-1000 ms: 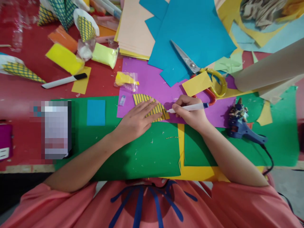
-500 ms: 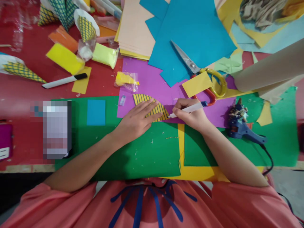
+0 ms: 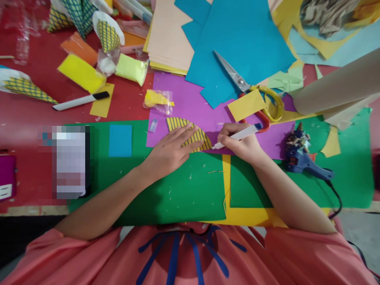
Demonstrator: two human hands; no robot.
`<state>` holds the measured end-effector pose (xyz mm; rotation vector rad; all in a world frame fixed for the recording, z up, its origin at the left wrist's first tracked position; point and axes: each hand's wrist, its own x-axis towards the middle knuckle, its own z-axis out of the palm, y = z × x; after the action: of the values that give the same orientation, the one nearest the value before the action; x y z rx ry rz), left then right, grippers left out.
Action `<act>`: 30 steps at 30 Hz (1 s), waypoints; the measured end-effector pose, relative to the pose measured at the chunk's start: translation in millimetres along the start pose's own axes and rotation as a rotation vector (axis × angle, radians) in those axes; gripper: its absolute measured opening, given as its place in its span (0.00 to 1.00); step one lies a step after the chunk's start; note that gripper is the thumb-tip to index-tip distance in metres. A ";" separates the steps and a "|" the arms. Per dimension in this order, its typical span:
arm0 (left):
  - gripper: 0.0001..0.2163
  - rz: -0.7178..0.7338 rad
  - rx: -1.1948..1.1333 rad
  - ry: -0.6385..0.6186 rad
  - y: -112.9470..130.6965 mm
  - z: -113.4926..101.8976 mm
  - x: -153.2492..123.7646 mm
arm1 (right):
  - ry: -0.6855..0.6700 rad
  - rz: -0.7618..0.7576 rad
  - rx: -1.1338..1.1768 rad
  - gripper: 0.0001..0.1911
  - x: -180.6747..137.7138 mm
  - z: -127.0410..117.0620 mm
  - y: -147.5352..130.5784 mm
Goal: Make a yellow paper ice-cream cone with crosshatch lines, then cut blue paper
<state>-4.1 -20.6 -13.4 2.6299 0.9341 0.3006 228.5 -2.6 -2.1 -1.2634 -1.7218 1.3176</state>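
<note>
Left hand (image 3: 170, 152) lies flat with fingers spread wide, pressing a yellow wedge (image 3: 199, 137) of black-striped paper onto the purple sheet (image 3: 184, 99). The wedge sits mid-table, at 9 o'clock of the right hand (image 3: 242, 145). Right hand is closed in a writing grip on a white marker (image 3: 237, 137), nib at the wedge's 4 o'clock corner; contact with the paper is hard to confirm at this size. Risks: the wedge looks like thin, smooth card held by palm pressure alone, so a sideways drag of the nib could skew it; an overrun would mark the purple sheet; fingers could smear wet ink. Glue gun (image 3: 299, 158) lies at 3 o'clock of the right hand, where its cord could snag the forearm. Scissors (image 3: 237, 81) lie at 12 o'clock, with steel blades and looped handles. Green sheet (image 3: 178, 190) is matte and flecked with scraps.
</note>
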 end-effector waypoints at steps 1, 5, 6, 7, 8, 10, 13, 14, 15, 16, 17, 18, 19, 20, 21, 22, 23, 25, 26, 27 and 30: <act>0.22 -0.002 -0.002 0.000 0.1 0.0 0.0 | 0.021 0.010 0.025 0.13 -0.1 -0.1 0.5; 0.24 -0.035 -0.013 0.006 -0.1 0.9 -0.3 | 0.134 0.040 0.075 0.12 -0.3 1.3 4.1; 0.24 -0.042 -0.012 0.007 -0.6 1.5 -0.4 | 0.160 0.040 0.083 0.12 -0.3 1.8 5.2; 0.24 -0.046 -0.010 0.009 -1.1 2.1 -0.6 | 0.185 0.038 0.091 0.12 -0.1 2.3 6.3; 0.24 -0.049 -0.007 0.012 -1.6 2.7 -0.7 | 0.203 0.035 0.093 0.12 0.0 2.7 7.3; 0.24 -0.050 -0.005 0.015 -2.4 3.7 -1.0 | 0.220 0.028 0.074 0.12 0.4 3.3 8.6; 0.23 -0.048 -0.005 0.021 -2.4 4.2 -1.2 | 0.216 0.018 0.016 0.12 1.1 3.9 8.6; 0.23 -0.047 -0.004 0.023 -2.1 4.2 -1.1 | 0.212 0.015 0.001 0.13 1.3 4.1 8.0; 0.22 -0.045 0.000 0.026 -1.9 4.1 -1.0 | 0.208 0.013 -0.013 0.13 1.5 4.4 7.2; 0.22 -0.045 0.003 0.027 -1.6 4.0 -0.9 | 0.203 0.014 -0.025 0.13 1.7 4.7 6.2; 0.22 -0.045 0.005 0.028 -1.5 3.9 -0.9 | 0.200 0.016 -0.036 0.13 1.8 5.0 5.3; 0.21 -0.045 0.004 0.029 -1.4 3.9 -0.9 | 0.198 0.018 -0.044 0.14 1.9 5.3 4.4; 0.21 -0.046 0.001 0.030 -1.5 3.8 -0.9 | 0.198 0.021 -0.050 0.14 1.9 5.5 3.8; 0.21 -0.046 -0.003 0.030 -1.6 3.8 -0.9 | 0.196 0.023 -0.053 0.14 2.0 5.7 3.4; 0.21 -0.046 -0.006 0.030 -1.7 3.8 -1.0 | 0.198 0.023 -0.055 0.14 2.0 5.8 3.3; 0.21 -0.045 -0.005 0.028 -1.8 3.8 -1.0 | 0.198 0.022 -0.057 0.14 1.9 5.8 3.4; 0.21 -0.043 -0.001 0.027 -1.9 3.8 -1.1 | 0.197 0.019 -0.059 0.14 1.9 5.8 3.5; 0.21 -0.040 0.015 0.026 -2.1 3.7 -1.1 | 0.194 0.014 -0.066 0.14 1.8 5.8 3.8; 0.21 -0.039 0.023 0.026 -2.1 3.7 -1.2 | 0.193 0.013 -0.071 0.14 1.8 5.8 3.7; 0.20 -0.036 0.029 0.026 -2.1 3.7 -1.2 | 0.192 0.013 -0.077 0.14 1.8 5.7 3.5; 0.20 -0.032 0.037 0.024 -2.2 3.8 -1.2 | 0.180 0.012 -0.102 0.14 2.2 5.4 1.9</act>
<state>-5.1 -20.7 -17.9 2.6472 0.9977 0.3101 223.5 -2.4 -5.7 -1.4063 -1.6736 1.0988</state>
